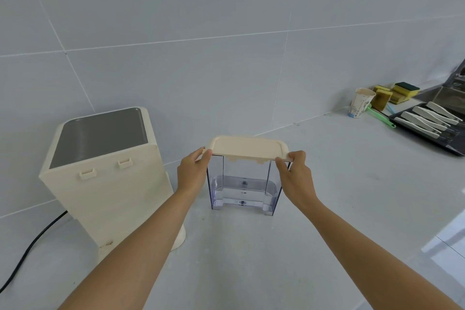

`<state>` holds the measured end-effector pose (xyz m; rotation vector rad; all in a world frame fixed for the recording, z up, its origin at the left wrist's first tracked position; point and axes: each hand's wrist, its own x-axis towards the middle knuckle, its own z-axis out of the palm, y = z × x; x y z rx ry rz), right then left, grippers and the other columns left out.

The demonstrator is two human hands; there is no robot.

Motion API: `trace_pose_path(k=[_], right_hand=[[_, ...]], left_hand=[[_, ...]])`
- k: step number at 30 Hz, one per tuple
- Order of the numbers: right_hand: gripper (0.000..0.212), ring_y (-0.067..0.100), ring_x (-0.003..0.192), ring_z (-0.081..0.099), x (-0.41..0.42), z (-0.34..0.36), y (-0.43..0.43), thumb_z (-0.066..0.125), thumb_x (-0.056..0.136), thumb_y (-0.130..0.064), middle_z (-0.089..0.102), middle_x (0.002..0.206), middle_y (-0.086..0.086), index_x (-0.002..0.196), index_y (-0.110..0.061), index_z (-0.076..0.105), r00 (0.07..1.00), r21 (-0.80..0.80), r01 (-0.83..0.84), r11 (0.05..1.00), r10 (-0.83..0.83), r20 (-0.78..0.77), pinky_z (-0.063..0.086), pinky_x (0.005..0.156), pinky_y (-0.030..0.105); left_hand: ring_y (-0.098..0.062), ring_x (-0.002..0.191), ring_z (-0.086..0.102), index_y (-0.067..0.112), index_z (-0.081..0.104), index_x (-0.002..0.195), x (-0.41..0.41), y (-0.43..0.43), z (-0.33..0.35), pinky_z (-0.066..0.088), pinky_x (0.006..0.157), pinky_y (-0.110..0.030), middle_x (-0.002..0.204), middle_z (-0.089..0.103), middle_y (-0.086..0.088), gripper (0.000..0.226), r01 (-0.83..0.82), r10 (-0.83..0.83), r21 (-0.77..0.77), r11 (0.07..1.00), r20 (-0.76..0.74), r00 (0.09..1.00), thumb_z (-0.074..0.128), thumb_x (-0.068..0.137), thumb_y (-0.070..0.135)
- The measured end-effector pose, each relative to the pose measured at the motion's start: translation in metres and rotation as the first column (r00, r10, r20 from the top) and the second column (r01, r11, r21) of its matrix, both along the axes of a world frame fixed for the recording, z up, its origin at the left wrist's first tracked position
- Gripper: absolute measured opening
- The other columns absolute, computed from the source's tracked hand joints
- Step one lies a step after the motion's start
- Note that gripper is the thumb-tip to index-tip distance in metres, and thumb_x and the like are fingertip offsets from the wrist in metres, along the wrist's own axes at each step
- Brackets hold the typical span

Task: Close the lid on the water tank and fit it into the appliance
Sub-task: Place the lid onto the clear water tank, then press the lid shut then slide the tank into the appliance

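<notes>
A clear plastic water tank (242,187) stands upright on the counter in the middle of the view, with a little water at its bottom. A cream lid (247,148) lies across its top. My left hand (192,172) grips the lid's left end and my right hand (295,173) grips its right end. The cream appliance (108,178) stands to the left of the tank, its back with two small clips turned toward me and a dark grey panel on top.
A black power cable (30,246) runs from the appliance to the lower left. At the far right are a paper cup (361,102), yellow-green sponges (397,93), a green brush handle (380,116) and a dark tray of white-handled utensils (427,123). A tiled wall stands behind.
</notes>
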<state>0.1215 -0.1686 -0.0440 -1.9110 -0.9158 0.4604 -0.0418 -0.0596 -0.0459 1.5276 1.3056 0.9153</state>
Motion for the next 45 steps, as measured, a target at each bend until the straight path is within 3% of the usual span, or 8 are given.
trace_pose_path(k=[5,14,20,28,32,38,42,45], right_hand=[[0.055,0.035,0.105,0.053,0.014,0.015,0.011,0.038,0.091,-0.034,0.051,0.126,0.023,0.137,-0.007,0.022,1.0,-0.022,-0.014,1.0,0.014,0.011,0.042,0.083,0.04],[0.061,0.03,0.132,0.035,0.032,0.034,0.042,0.04,0.09,-0.041,0.033,0.148,0.013,0.142,-0.013,0.024,0.982,-0.164,-0.148,0.975,0.126,-0.141,0.032,0.103,0.037],[0.023,0.025,0.084,0.043,0.035,0.032,0.048,0.046,0.084,-0.029,0.045,0.091,0.008,0.089,-0.007,0.051,0.98,-0.263,-0.194,0.945,0.173,-0.103,0.029,0.064,0.029],[0.026,0.014,0.069,0.044,0.039,0.029,0.04,0.056,0.083,-0.032,0.048,0.082,0.004,0.088,-0.007,0.05,0.959,-0.276,-0.256,0.926,0.209,-0.189,0.034,0.064,0.022],[0.042,0.02,0.084,0.049,0.033,0.024,0.032,0.064,0.078,-0.033,0.052,0.092,0.009,0.102,0.002,0.059,0.912,-0.251,-0.315,0.915,0.22,-0.345,0.041,0.073,0.026],[0.036,0.016,0.077,0.052,0.006,0.024,0.026,0.067,0.076,-0.038,0.055,0.084,0.004,0.093,-0.008,0.059,0.858,-0.304,-0.451,0.839,0.314,-0.406,0.049,0.073,0.025],[0.059,0.019,0.081,0.058,-0.016,0.02,0.026,0.066,0.072,-0.048,0.06,0.094,0.005,0.109,-0.003,0.058,0.874,-0.358,-0.451,0.818,0.323,-0.363,0.051,0.073,0.028],[0.052,0.021,0.075,0.057,-0.031,0.019,0.026,0.065,0.072,-0.05,0.058,0.084,0.007,0.092,-0.002,0.056,0.892,-0.366,-0.429,0.825,0.323,-0.317,0.047,0.065,0.025]], left_hand=[[-0.025,0.142,0.016,0.027,0.001,0.144,0.007,-0.014,0.003,0.017,0.113,-0.046,0.157,0.005,0.0,0.067,0.022,0.025,-0.344,0.939,0.132,0.991,0.038,0.09,0.044],[-0.029,0.14,0.019,0.017,-0.009,0.143,0.033,-0.026,0.013,0.022,0.111,-0.043,0.157,0.004,-0.004,0.083,0.015,0.058,-0.457,0.89,0.146,0.988,0.044,0.087,0.048],[-0.031,0.138,0.024,0.01,-0.002,0.142,0.048,-0.017,0.011,0.023,0.112,-0.048,0.155,0.011,-0.01,0.09,-0.055,0.14,-0.477,0.877,0.145,0.98,0.054,0.082,0.048],[-0.032,0.139,0.021,0.01,-0.014,0.142,0.053,-0.008,0.01,0.022,0.112,-0.045,0.157,-0.004,-0.008,0.089,-0.041,0.079,-0.375,0.926,0.085,0.993,0.051,0.087,0.039],[-0.03,0.14,0.02,0.016,-0.016,0.141,0.045,0.002,0.005,0.02,0.113,-0.043,0.157,0.003,-0.007,0.079,0.074,-0.057,-0.332,0.94,0.059,0.997,0.04,0.091,0.039],[-0.02,0.135,0.029,0.021,0.017,0.142,0.036,0.018,0.008,0.024,0.106,-0.035,0.147,0.033,-0.003,0.051,0.253,-0.246,-0.307,0.918,0.064,0.967,0.031,0.094,0.032],[-0.022,0.129,0.039,0.028,0.038,0.132,0.031,0.027,0.011,0.027,0.111,-0.039,0.141,0.045,-0.002,0.039,0.336,-0.324,-0.351,0.874,0.095,0.941,0.032,0.093,0.033],[-0.021,0.113,0.049,0.022,0.043,0.13,0.029,0.028,0.019,0.038,0.098,-0.034,0.135,0.051,-0.007,0.037,0.361,-0.354,-0.354,0.863,0.087,0.931,0.033,0.095,0.029]])
